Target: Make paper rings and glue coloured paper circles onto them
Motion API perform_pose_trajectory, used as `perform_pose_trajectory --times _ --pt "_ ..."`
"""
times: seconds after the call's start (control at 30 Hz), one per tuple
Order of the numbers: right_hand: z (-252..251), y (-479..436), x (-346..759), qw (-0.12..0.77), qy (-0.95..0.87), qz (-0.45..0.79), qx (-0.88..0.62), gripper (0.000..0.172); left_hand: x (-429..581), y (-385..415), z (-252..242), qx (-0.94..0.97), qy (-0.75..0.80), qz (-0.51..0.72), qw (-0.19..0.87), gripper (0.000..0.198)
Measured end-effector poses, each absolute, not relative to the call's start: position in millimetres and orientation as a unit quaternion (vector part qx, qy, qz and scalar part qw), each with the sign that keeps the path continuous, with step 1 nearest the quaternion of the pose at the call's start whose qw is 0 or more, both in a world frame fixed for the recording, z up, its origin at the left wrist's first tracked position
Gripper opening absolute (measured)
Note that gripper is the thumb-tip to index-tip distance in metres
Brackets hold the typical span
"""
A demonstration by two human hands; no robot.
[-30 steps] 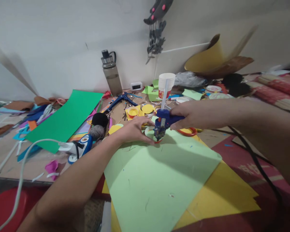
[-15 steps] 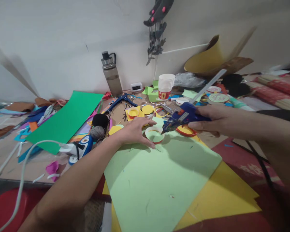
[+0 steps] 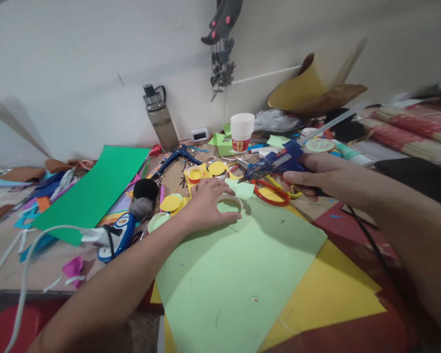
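Paper ring [image 3: 235, 198] rests upon the pale green sheet [image 3: 238, 264], held at its left side by the left hand [image 3: 208, 205], while the right hand [image 3: 318, 172] grasps a blue glue gun [image 3: 274, 163] above the cluttered table [image 3: 7, 267], before a whitish wall [image 3: 91, 63].

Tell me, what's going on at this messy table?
A person is working here with bare hands. The right hand grips a blue glue gun with a pale glue stick poking out of its back. The left hand curves its thumb and fingers around a low white ring on a light green sheet; whether it squeezes the ring is hard to tell. Right now, the gun's nozzle is clear of the ring.
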State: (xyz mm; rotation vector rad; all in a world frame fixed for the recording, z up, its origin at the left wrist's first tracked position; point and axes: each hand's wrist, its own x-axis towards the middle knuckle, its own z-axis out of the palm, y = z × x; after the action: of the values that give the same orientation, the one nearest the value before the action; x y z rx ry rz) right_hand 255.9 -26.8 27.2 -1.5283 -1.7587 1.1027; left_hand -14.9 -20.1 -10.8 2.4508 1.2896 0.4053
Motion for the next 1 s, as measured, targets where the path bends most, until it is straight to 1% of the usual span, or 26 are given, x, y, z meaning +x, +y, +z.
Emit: perform_pose_trajectory --times 0.1,0.27,0.43,0.57,0.63,0.7,0.73,0.8,0.9,1.0 --pt "27.2 -26.1 256.0 0.263 -0.659 0.425 -0.561 0.031 -16.4 -20.1 -10.8 0.864 0.453 0.140 0.167 0.053" --pt "27.9 -26.9 256.9 0.292 -0.637 0.443 -0.558 0.033 -19.2 -18.9 -9.8 0.861 0.453 0.166 0.164 0.064" --pt "27.3 -26.8 256.4 0.289 -0.647 0.432 -0.558 0.030 -19.2 -17.9 -10.8 0.872 0.440 0.148 0.154 0.050" --pt "23.6 -24.7 258.2 0.295 -0.653 0.423 -0.555 0.033 -19.4 -18.1 -11.1 0.871 0.450 0.132 0.148 0.052" --pt "22.6 -24.8 258.4 0.301 -0.653 0.429 -0.547 0.033 -22.5 -17.3 -7.9 0.873 0.442 0.128 0.160 0.059" --pt "22.9 -26.1 257.5 0.309 -0.650 0.446 -0.532 0.032 -28.5 -15.6 -1.9 0.880 0.425 0.111 0.182 0.076" --pt "23.4 -26.9 256.8 0.315 -0.646 0.458 -0.522 0.031 -32.3 -14.5 1.9 0.884 0.415 0.091 0.194 0.086" --pt "24.8 -28.5 255.1 0.326 -0.634 0.482 -0.509 0.029 -40.1 -12.1 9.4 0.889 0.404 0.038 0.214 0.095" --pt "25.8 -29.7 252.9 0.334 -0.621 0.498 -0.505 0.028 -48.5 -9.3 16.9 0.890 0.397 -0.001 0.226 0.097" --pt "24.9 -29.4 251.0 0.333 -0.616 0.491 -0.518 0.030 -50.2 -8.4 17.7 0.888 0.402 -0.002 0.223 0.094"
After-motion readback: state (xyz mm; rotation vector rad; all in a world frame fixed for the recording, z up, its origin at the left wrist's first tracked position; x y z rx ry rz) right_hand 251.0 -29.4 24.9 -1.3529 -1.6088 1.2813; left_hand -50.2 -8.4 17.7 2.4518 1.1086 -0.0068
